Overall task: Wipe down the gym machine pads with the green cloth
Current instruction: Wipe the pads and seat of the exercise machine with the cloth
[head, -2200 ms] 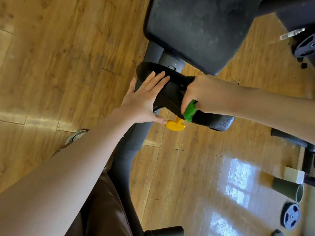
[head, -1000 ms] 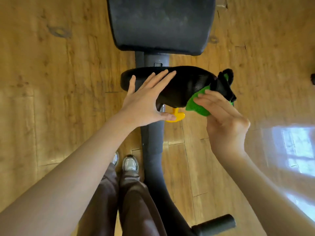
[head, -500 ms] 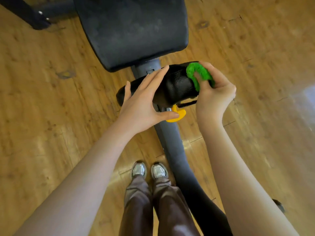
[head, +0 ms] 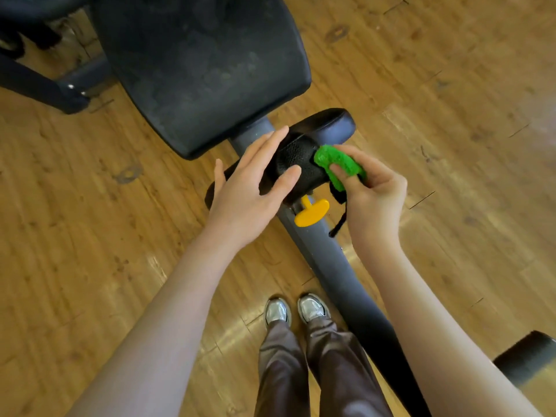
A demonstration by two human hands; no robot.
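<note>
The left hand (head: 249, 191) lies flat, fingers straight, on the small black textured machine pad (head: 301, 164). The right hand (head: 373, 194) pinches the fuzzy green cloth (head: 337, 164) against that pad's right side. Glossy wooden plank floor (head: 451, 100) surrounds the grey machine frame (head: 337, 275).

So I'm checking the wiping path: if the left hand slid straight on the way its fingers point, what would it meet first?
Probably more of the small black pad it rests on, then the large seat pad beyond; depth there is unclear. The left hand lies flat, fingers pointing up-right.
</note>
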